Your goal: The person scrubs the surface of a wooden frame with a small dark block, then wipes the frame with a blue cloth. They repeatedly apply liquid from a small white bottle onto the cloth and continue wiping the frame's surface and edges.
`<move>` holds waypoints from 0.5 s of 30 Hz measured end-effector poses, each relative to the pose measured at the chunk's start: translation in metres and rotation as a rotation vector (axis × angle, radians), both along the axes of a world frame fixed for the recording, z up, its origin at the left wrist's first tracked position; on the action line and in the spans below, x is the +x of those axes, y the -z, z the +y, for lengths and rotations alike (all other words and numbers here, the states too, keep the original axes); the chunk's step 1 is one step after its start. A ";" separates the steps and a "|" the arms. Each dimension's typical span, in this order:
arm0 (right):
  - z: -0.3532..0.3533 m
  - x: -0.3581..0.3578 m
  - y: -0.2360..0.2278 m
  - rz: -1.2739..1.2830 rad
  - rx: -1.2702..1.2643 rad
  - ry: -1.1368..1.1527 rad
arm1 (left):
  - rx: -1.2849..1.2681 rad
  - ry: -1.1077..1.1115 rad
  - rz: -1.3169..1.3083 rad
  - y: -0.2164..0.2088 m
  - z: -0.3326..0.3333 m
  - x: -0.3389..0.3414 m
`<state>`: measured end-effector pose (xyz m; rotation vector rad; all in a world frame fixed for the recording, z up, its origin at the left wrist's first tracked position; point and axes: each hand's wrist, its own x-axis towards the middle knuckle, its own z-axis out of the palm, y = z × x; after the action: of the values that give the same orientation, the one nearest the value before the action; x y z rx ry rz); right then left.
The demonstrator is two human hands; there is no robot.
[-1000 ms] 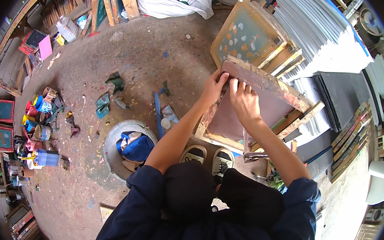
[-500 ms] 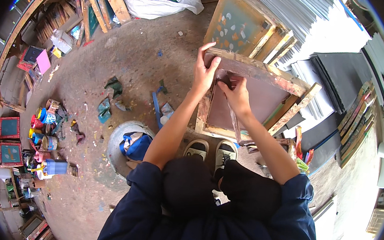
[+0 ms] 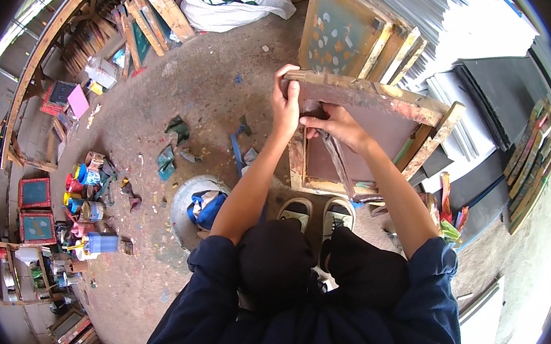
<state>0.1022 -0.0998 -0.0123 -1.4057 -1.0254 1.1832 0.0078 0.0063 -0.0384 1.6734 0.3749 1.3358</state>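
A wooden screen-printing frame (image 3: 377, 92) with brown mesh (image 3: 393, 133) stands tilted in front of my shoes. My left hand (image 3: 285, 110) is wrapped round its upper left corner, thumb on the near face and fingers over the outer edge. Just inside the left bar, my right hand (image 3: 342, 127) is closed in a pinch on a brown strip of tape (image 3: 339, 161). The strip hangs loose from my fingers down across the mesh toward the lower bar. Where its upper end meets the frame is partly hidden by my right hand.
More screen frames (image 3: 340, 37) lean together behind this one. A round metal basin (image 3: 181, 196) holding blue cloth is on the floor at left, with torn scraps around it. Paint cans (image 3: 92, 208) stand farther left. A white sack (image 3: 231, 1) lies at the back; stacked sheets (image 3: 459, 132) are at right.
My right hand has shifted left across the mesh to the left bar, and the strip slants more. My left hand keeps its hold on the corner. The whole view has turned slightly.
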 end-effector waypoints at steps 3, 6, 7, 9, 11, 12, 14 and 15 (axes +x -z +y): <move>0.001 0.000 -0.001 0.024 -0.023 0.016 | -0.109 0.142 0.024 -0.002 0.003 -0.004; 0.004 -0.002 -0.002 -0.008 -0.081 0.077 | -0.076 0.148 0.021 -0.002 0.003 -0.006; 0.005 -0.006 -0.003 -0.059 -0.091 0.125 | -0.053 0.133 0.016 -0.002 0.004 -0.006; 0.004 -0.017 -0.006 -0.162 -0.113 0.217 | 0.031 0.023 0.047 -0.001 0.001 -0.009; 0.004 -0.021 -0.008 -0.276 -0.095 0.237 | 0.088 -0.060 0.069 -0.001 -0.001 -0.010; 0.003 -0.022 -0.010 -0.340 -0.089 0.252 | 0.100 -0.080 0.068 -0.002 -0.003 -0.008; 0.002 -0.022 -0.009 -0.316 -0.194 0.252 | 0.125 -0.116 0.058 -0.004 -0.006 -0.007; 0.002 -0.021 -0.010 -0.310 -0.243 0.254 | 0.125 -0.120 0.056 -0.005 -0.007 -0.006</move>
<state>0.0814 -0.0976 -0.0024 -1.8947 -0.8964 0.9431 0.0013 -0.0012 -0.0334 1.8190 0.4381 1.4270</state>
